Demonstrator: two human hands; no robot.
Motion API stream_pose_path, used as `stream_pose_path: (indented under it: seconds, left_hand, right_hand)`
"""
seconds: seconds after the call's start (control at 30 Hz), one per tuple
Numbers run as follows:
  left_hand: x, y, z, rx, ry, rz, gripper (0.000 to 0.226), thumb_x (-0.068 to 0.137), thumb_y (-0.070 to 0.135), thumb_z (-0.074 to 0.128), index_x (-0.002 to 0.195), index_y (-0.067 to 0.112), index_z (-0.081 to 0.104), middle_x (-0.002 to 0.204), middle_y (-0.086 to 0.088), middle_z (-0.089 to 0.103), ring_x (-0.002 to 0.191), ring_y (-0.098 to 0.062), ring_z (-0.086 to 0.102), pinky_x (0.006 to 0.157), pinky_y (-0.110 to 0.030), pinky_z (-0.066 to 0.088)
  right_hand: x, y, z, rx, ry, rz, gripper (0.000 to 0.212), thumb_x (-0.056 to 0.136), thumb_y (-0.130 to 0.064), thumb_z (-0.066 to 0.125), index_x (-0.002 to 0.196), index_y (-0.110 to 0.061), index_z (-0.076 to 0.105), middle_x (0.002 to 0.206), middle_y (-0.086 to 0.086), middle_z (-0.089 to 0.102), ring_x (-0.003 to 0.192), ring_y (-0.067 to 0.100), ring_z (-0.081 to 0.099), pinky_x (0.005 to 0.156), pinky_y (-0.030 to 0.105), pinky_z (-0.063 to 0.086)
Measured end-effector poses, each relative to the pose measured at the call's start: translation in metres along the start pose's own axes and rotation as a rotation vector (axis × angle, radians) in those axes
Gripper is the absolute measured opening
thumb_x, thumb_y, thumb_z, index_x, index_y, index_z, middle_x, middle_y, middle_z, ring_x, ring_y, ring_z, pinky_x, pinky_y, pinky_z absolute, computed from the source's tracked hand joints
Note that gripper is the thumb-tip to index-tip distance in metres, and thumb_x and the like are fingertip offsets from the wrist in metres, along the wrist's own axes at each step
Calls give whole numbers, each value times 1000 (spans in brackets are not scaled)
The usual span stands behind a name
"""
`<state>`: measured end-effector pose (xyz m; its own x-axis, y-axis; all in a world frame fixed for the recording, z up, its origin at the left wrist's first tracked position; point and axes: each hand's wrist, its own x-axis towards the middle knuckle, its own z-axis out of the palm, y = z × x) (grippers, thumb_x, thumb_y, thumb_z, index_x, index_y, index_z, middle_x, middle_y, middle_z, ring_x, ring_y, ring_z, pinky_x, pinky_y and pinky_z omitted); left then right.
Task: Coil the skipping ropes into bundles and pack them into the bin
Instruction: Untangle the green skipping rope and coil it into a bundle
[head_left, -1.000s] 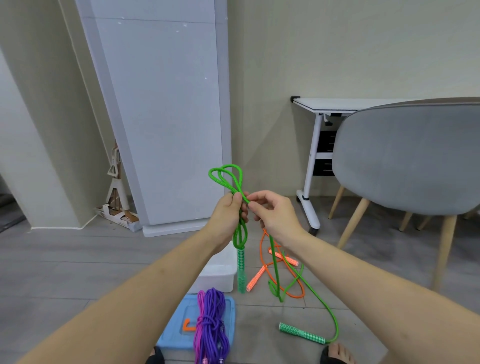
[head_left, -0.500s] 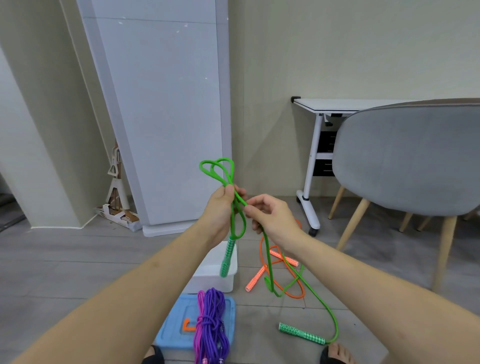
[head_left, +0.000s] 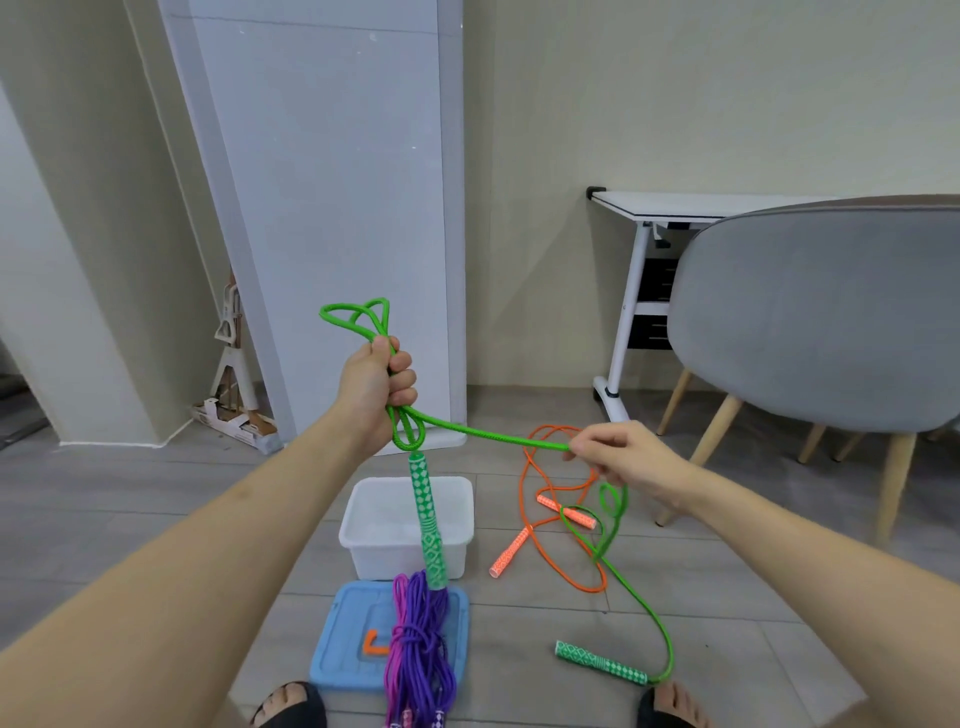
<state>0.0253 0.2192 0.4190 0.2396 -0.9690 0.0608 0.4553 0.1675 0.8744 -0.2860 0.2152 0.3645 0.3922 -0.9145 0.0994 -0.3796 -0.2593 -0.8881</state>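
My left hand (head_left: 375, 387) grips folded loops of the green skipping rope (head_left: 488, 434); loops stick out above the fist and one patterned green handle (head_left: 428, 519) hangs below it. My right hand (head_left: 621, 457) pinches the same rope, stretched to the right of the fist. Its tail drops to the floor and ends at the second green handle (head_left: 601, 669). An orange rope (head_left: 550, 530) lies loose on the floor. A coiled purple and pink bundle (head_left: 420, 649) hangs in front of me. The white bin (head_left: 363, 525) stands open on the floor.
A blue lid (head_left: 343, 644) lies on the floor just before the bin. A grey chair (head_left: 815, 322) and a white desk (head_left: 675, 202) stand at the right. A tall white panel (head_left: 332, 208) leans on the wall behind. My feet show at the bottom edge.
My right hand has pulled away to the right and down, stretching a length of green rope taut from my left fist. The hanging handle has swung lower over the bin.
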Motion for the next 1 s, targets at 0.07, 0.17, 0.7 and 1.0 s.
stream_pose_path:
  seconds: [0.07, 0.17, 0.7, 1.0]
  left_hand:
    - [-2, -2, 0, 21, -18, -13, 29, 111, 26, 29, 87, 19, 43, 63, 7, 33, 44, -6, 19, 39, -18, 18]
    - [-9, -7, 5, 58, -104, -51, 27, 111, 27, 31, 88, 19, 43, 65, 6, 38, 45, -7, 22, 41, -18, 22]
    - [-42, -45, 34, 367, -452, -228, 27, 111, 24, 30, 100, 8, 48, 92, -14, 72, 97, -39, 72, 93, -50, 56]
    - [-44, -59, 35, 522, -531, -218, 23, 111, 29, 31, 105, 10, 44, 72, -4, 48, 55, -16, 46, 66, -36, 54]
  right_hand:
    - [1, 2, -10, 12, 83, 14, 23, 98, -23, 66, 79, -22, 79, 72, 9, 48, 60, 11, 40, 56, 27, 29]
    - [5, -4, -14, 38, 104, -14, 19, 94, -24, 66, 79, -20, 76, 72, 4, 51, 58, 8, 38, 57, 29, 26]
    - [19, -49, 26, -163, 20, -296, 13, 97, -19, 65, 89, -18, 74, 79, -4, 69, 74, 8, 52, 71, 35, 43]
    - [24, -48, 33, -357, 70, -313, 14, 94, -29, 69, 81, -30, 72, 78, -10, 69, 76, 11, 61, 74, 34, 49]
